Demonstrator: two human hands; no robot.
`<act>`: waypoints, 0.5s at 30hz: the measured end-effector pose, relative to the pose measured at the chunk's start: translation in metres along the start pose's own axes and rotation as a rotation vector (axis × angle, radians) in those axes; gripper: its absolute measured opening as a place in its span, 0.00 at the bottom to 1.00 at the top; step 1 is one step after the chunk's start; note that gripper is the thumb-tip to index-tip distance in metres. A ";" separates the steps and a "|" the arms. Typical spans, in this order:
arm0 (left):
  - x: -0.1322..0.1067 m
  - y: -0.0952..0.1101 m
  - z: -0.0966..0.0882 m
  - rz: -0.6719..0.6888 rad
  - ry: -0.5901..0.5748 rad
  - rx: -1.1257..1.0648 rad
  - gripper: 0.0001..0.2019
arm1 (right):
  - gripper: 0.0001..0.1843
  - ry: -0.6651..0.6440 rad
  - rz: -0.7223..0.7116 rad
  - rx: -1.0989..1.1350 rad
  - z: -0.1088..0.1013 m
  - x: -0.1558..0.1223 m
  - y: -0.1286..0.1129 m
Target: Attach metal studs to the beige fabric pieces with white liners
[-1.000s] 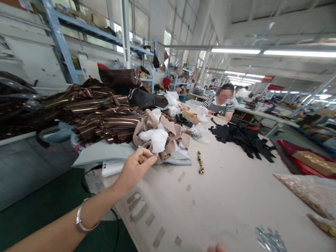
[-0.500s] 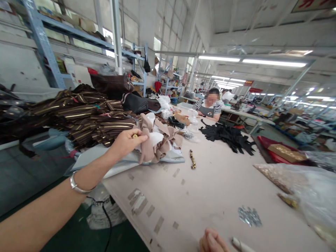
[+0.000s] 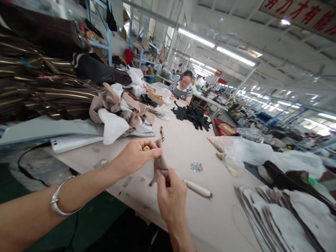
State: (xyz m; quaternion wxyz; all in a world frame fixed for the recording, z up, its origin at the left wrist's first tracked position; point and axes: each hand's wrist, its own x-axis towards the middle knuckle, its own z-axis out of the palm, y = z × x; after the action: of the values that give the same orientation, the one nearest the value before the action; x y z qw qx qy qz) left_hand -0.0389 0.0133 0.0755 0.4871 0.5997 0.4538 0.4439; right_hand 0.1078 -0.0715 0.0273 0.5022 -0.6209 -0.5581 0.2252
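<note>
Grasping a brownish fabric piece between left fingers and right fingers, also clasping a brass-coloured fitting in the left. Probably light, soft, limp; best pinched at opposite ends.

A big pale table filled the middle of the frame. The floor at the lower left was green. Blue shelves stood at the upper left, with stuff on them. Long, bright lights hung under the grey-white ceiling. A sign with red letters was at the upper right, and a blurry fan hung below it. Another long table stood farther back.
</note>
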 end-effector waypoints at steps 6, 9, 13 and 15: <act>-0.041 -0.033 -0.002 0.283 -0.209 0.242 0.16 | 0.29 -0.002 0.583 0.779 -0.027 -0.003 0.026; -0.065 -0.054 0.000 0.461 -0.331 0.340 0.19 | 0.29 -0.047 0.703 0.963 -0.027 -0.011 0.030; -0.081 -0.069 0.008 0.473 -0.264 0.369 0.16 | 0.28 -0.048 0.743 1.007 -0.019 -0.028 0.034; -0.081 -0.067 0.010 0.416 -0.233 0.354 0.15 | 0.27 -0.002 0.705 0.936 -0.016 -0.037 0.038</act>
State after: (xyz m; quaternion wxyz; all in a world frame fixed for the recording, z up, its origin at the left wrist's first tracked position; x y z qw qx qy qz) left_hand -0.0523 -0.0598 0.0008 0.3224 0.8023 0.3327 0.3764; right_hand 0.1284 -0.1069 -0.0105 0.6172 -0.4810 -0.1596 0.6019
